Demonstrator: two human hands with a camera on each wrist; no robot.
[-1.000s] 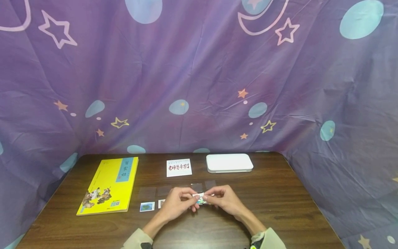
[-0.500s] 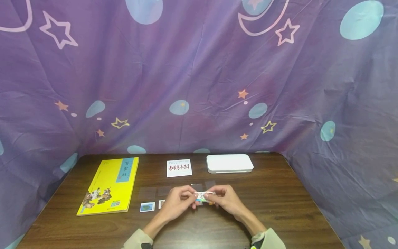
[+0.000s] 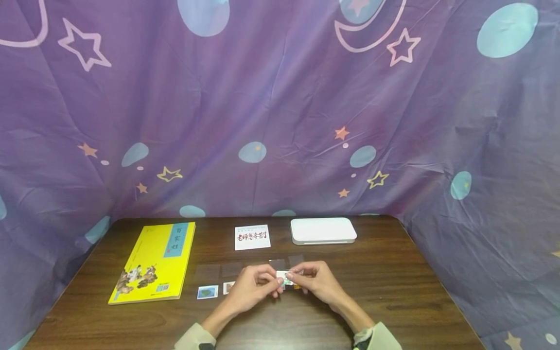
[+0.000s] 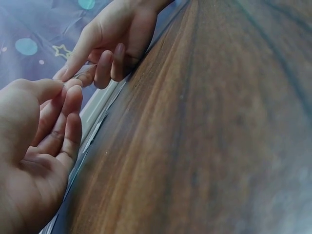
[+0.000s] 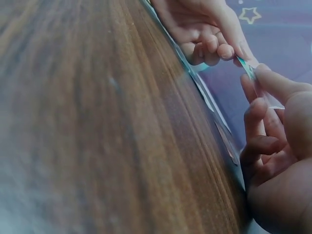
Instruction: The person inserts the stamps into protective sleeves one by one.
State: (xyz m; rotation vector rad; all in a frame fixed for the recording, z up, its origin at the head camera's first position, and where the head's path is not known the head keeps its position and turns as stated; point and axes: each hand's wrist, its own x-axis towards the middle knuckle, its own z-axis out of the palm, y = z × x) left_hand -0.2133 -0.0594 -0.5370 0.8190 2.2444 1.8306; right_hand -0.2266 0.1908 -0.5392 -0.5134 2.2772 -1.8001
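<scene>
A small white rectangular paper piece with green print point(image 3: 288, 281) is held just above the middle of the brown wood-grain table point(image 3: 393, 291), between both hands. The left hand point(image 3: 253, 288) pinches its left edge between thumb and fingertips. The right hand point(image 3: 316, 281) pinches its right side, along with a translucent film point(image 5: 275, 103). Two small picture stamps point(image 3: 207, 291) lie left of the hands. Toward the table's back edge are a white square card with red characters point(image 3: 252, 237) and a white rounded box point(image 3: 323, 230); a yellow book point(image 3: 153, 262) lies near the left edge.
</scene>
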